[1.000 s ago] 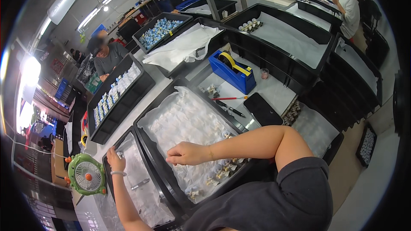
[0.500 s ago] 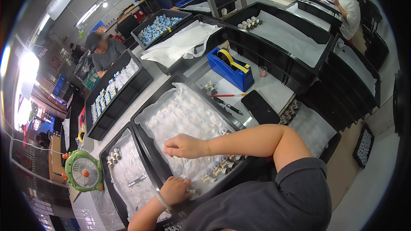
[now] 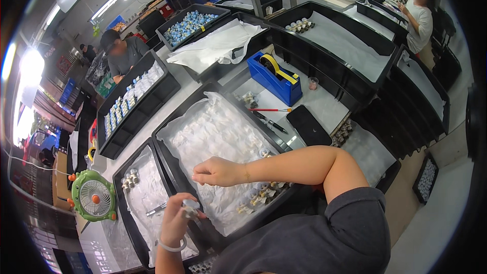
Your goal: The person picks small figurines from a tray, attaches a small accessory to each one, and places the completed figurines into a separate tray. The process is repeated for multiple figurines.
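Observation:
My left hand [image 3: 177, 218] is raised above the near left edge of the large black tray [image 3: 164, 158]. Its fingers close round a small figurine [image 3: 190, 206] with a pale blue top. My right hand [image 3: 219, 172] hovers over the white paper [image 3: 218, 127] lining that tray, its fingertips pinched together. Whatever lies between those fingertips is too small or hidden to make out. Several similar figurines [image 3: 266, 193] stand along the tray's right side, below my right forearm.
A narrower tray [image 3: 120, 193] holds a few figurines and a silver pen [image 3: 155, 210]. The green fan [image 3: 94, 196] stands left of it. Beyond are a blue tape dispenser [image 3: 275, 82], red brush [image 3: 270, 109], black pen [image 3: 271, 123] and phone [image 3: 309, 125]. Co-workers sit farther off.
My left hand has risen from the tray's near edge and moved left, bringing up a figurine. My right hand has stayed almost in place, still pinched.

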Tool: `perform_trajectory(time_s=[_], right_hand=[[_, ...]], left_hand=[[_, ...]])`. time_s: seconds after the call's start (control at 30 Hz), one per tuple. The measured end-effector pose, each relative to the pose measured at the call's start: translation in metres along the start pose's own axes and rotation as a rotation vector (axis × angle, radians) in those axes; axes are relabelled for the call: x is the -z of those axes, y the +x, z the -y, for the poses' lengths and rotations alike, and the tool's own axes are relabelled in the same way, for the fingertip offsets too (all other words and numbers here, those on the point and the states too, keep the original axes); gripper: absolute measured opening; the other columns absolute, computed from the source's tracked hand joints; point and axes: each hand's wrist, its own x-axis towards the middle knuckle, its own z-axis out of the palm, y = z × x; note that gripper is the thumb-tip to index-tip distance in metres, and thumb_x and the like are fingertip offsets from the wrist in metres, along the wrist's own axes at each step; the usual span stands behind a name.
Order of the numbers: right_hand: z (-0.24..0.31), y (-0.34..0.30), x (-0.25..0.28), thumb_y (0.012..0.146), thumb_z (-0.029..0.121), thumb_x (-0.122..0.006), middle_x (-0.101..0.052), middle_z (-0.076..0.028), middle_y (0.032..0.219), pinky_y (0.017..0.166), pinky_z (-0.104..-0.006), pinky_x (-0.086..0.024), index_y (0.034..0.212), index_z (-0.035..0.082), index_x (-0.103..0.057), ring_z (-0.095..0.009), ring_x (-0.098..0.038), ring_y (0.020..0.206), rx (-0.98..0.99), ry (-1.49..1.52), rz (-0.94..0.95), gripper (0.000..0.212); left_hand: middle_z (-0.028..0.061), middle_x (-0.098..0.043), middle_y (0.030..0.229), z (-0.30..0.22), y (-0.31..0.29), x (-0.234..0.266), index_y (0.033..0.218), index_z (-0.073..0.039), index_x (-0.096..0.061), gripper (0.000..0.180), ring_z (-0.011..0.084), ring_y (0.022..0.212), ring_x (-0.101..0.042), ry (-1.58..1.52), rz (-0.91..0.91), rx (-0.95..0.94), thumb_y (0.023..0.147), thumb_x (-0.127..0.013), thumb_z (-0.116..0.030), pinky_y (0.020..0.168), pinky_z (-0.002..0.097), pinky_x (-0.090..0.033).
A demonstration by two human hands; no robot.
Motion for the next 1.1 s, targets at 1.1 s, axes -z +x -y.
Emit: perform_trajectory(time_s=[1.1], right_hand=[[-0.008,0.001,-0.004,0.085,0.028,-0.048,-0.057,-0.009,0.066,0.059,-0.0315,-0.041,0.079,0.003,-0.057,-0.019,-0.053,0.061,-0.113,-0.191,0.157,0.027]], left_hand=[[0.0058,-0.043,0.105,0.018,0.003,0.009,0.117,-0.009,-0.032,0.074,0.0153,0.093,-0.044,0.132,-0.109,-0.144,0.054,-0.07,-0.001,0.082,0.0283,-0.037]])
